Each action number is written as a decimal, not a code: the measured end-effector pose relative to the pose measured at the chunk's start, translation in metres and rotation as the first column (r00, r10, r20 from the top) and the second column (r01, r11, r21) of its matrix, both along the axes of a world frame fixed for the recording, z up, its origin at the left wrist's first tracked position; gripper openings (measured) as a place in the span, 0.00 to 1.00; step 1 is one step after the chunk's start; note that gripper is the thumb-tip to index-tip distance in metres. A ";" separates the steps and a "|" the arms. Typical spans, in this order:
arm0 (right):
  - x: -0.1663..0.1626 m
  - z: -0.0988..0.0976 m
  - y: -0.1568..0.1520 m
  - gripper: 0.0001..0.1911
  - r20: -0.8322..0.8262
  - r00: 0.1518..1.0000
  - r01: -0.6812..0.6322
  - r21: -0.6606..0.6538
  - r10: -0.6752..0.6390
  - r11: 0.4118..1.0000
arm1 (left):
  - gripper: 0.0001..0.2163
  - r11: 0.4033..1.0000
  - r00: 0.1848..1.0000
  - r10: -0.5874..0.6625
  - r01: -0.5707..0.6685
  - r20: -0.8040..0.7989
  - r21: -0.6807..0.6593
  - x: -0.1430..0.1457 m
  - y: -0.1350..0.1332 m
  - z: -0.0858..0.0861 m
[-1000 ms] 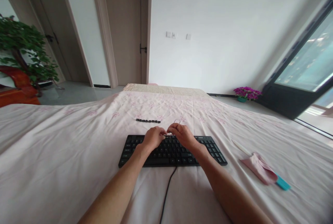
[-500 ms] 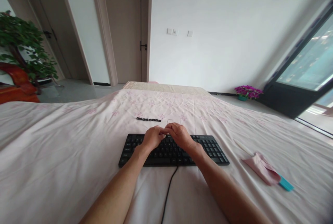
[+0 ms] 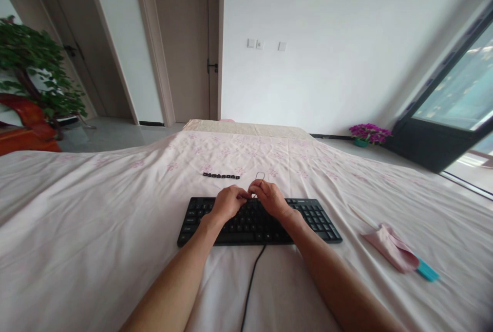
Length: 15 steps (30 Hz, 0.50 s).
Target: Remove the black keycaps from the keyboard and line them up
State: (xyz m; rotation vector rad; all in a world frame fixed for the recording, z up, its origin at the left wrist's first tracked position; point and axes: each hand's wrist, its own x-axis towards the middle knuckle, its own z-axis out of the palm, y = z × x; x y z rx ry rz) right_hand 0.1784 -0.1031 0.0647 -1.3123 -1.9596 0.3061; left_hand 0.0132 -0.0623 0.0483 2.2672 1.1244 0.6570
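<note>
A black keyboard (image 3: 239, 229) lies across the cloth in front of me, its cable running toward me. Over its upper middle keys, my right hand (image 3: 270, 199) is closed round a wire keycap puller (image 3: 261, 175), whose thin metal loop sticks up past the fingers. My left hand (image 3: 229, 202) is right beside it, thumb and fingertips pinched together close to the right fingertips. What the left fingers hold, if anything, is too small to make out. Beyond the keyboard, several black keycaps (image 3: 221, 176) lie in a row on the cloth.
A patterned pale cloth (image 3: 115, 203) covers the surface. To the right lie a folded pink cloth (image 3: 391, 250) and a teal-ended brush-like item (image 3: 427, 270) partly under it. Purple flowers (image 3: 370, 133) stand on the floor by the glass door.
The puller's wire loop has tilted and shifted slightly right, showing more above my right hand. My hands stay close together over the keyboard's top rows.
</note>
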 end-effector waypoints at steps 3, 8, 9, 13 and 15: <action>-0.003 -0.001 -0.002 0.11 0.032 0.999 -0.039 0.031 0.038 0.999 | 0.09 1.000 0.999 0.027 -0.027 -0.041 0.003 0.001 0.001 0.001; -0.007 -0.003 -0.003 0.11 0.055 0.998 -0.027 0.025 0.025 0.999 | 0.07 0.999 0.997 0.049 -0.049 -0.067 0.004 0.002 0.002 -0.001; -0.006 -0.003 -0.003 0.11 0.037 0.999 -0.011 0.011 0.010 1.000 | 0.07 0.999 0.997 0.045 -0.045 -0.057 -0.001 0.002 0.001 -0.001; -0.004 -0.007 -0.004 0.13 0.005 1.000 0.008 0.017 -0.008 1.000 | 0.08 0.997 0.994 0.075 -0.074 -0.075 0.005 0.007 -0.004 -0.001; -0.005 -0.009 -0.006 0.13 0.018 1.000 0.003 0.041 -0.004 0.999 | 0.08 0.993 0.990 0.110 -0.107 -0.092 0.040 0.010 -0.008 0.000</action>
